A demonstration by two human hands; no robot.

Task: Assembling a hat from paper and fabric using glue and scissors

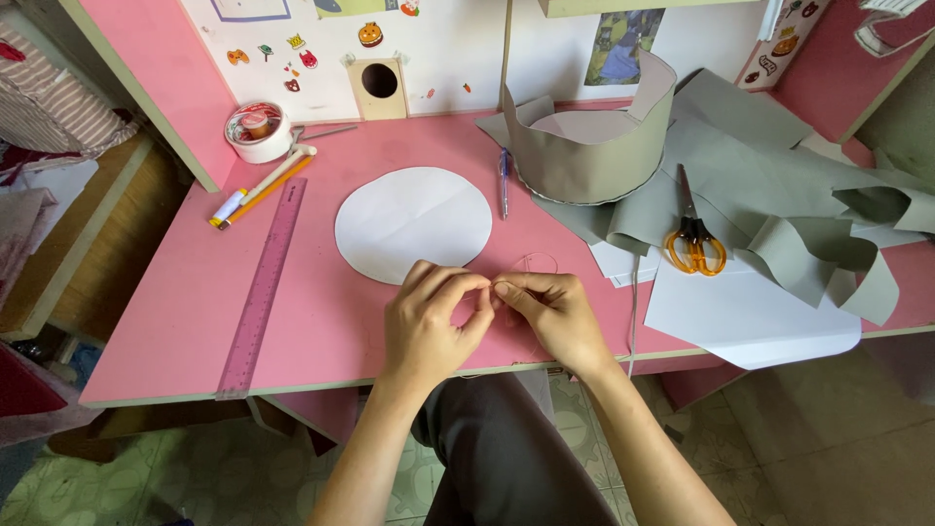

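Thread (534,261), thin and pale, loops on the pink desk (175,321) just beyond the fingertips and seems to run back into them; the part between the fingers is too fine to make out. The left hand (429,326) and right hand (550,312) meet at the desk's near edge, thumbs and forefingers pinched together tip to tip, each apparently nipped on a bit of that thread. Whether a needle is there I cannot tell. The loop lies away from the body and slightly right, so the right hand is the nearer one.

Just beyond the left hand lies a white paper circle (413,224), touching or nearly touching its knuckles. A pen (504,182) lies beside the circle's right edge. Farther right stands a grey felt band curled into an open ring (589,156), with loose grey felt sheets (779,185), orange-handled scissors (693,239) and white paper (750,317). To the left lie a purple ruler (261,287), a pencil (265,187) and a roll of tape (259,131).
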